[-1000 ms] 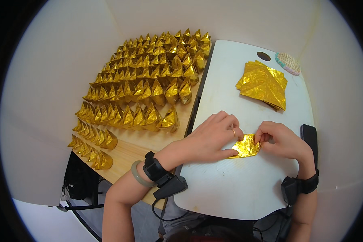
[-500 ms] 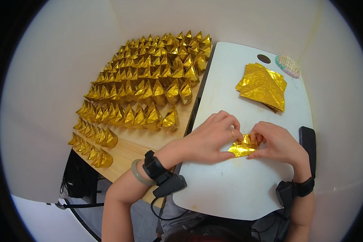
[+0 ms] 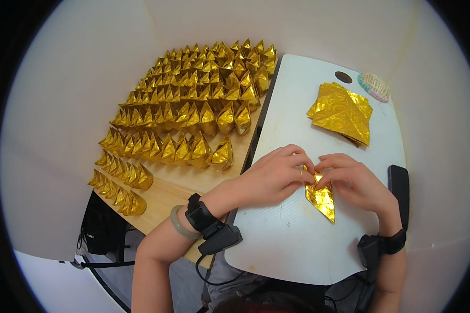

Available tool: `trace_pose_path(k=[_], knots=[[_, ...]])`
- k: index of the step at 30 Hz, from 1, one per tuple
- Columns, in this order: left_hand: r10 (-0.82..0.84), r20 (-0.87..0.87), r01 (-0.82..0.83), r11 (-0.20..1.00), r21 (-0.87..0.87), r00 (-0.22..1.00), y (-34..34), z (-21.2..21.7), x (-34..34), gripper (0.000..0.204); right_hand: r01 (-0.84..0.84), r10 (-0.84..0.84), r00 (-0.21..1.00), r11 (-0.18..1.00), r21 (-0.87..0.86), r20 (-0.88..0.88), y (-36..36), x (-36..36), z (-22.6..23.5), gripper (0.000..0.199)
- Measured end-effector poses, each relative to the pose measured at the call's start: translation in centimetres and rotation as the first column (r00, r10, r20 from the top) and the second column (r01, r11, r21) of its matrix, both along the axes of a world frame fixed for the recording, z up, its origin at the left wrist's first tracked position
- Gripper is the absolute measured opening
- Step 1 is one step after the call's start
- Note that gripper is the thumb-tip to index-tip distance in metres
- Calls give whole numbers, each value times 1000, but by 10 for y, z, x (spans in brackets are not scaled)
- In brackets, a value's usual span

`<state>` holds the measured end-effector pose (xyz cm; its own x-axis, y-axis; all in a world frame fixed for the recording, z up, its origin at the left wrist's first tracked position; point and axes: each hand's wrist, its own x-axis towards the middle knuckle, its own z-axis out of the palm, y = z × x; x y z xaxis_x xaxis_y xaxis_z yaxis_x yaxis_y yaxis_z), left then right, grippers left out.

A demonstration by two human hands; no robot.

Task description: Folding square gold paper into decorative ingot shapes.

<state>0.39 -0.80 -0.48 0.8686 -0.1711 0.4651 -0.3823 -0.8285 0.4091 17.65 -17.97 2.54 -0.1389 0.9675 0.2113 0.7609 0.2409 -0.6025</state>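
Observation:
A folded sheet of shiny gold foil paper (image 3: 320,201) lies on the white board in front of me, its pointed lower end toward me. My left hand (image 3: 279,175) comes from the left, fingers closed on the paper's upper left part; a ring shows on one finger. From the right, my right hand (image 3: 352,180) pinches the top of the same paper, thumb and fingertips near the left hand's. The fingertips partly hide the fold. Farther back on the board rests a fanned stack of gold foil sheets (image 3: 342,115).
Rows of folded gold paper ingots (image 3: 180,112) stand on the wooden table (image 3: 164,195) at left. A woven shell-shaped piece (image 3: 373,87) sits at the far right of the white board (image 3: 284,235), beside a dark oval hole (image 3: 343,77). Walls enclose the back and right.
The gold paper has turned from lying crosswise to pointing toward me, its lower tip now showing. Both hands have shifted their grip to its upper part.

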Motion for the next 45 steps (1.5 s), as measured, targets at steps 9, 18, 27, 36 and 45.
trace_pose_path(k=[9,18,27,36,45], knots=[[129,-75,-129,992,-1,989,0,7,-6,27,160,-151,983,984,-80,100,1,-13,15,24],[153,-123,-160,986,-46,981,-1,8,-7,26,222,-216,955,975,-6,203,1,-14,11,27],[42,-8,-43,997,-58,999,3,2,-1,21,35,-64,979,988,153,192,5,-4,2,14],[128,-97,-124,991,48,987,0,13,-5,22,183,-179,967,983,-6,182,3,-19,11,12],[161,-155,-176,980,-89,975,5,9,-7,25,179,-197,946,980,90,258,2,-14,6,26]])
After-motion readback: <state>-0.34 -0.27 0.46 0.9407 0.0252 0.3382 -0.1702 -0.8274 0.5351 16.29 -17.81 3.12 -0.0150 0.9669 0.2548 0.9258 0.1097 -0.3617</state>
